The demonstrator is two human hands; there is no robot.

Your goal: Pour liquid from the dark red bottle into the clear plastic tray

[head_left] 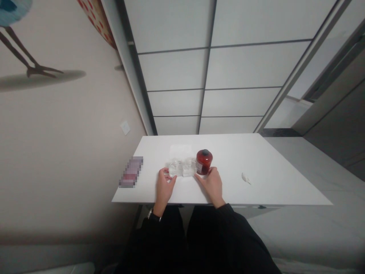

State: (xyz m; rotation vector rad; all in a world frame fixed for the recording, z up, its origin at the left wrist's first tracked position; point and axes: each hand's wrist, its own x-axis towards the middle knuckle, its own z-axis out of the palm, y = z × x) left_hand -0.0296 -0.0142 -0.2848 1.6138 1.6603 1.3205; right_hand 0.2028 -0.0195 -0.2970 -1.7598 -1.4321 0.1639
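Observation:
Two clear, block-like containers with rounded tops (181, 168) stand side by side on the white table (273, 160). My left hand (165, 187) is at their left end, its fingers curled at the side and its thumb along the front lower edge. Touching or nearly touching their right end is a dark red, round-shouldered bottle (204, 162) with a black cap and a pale label. Around the bottle's base closes my right hand (212, 185), thumb at the front left near the clear container, fingers at its right side, partly hidden.
A small crumpled whitish piece (245, 178) lies on the table to the right. At the left edge is a pixelated pinkish item (131, 172). A wall with a socket plate (125, 128) is on the left; white panelled doors (176, 72) rise behind the table.

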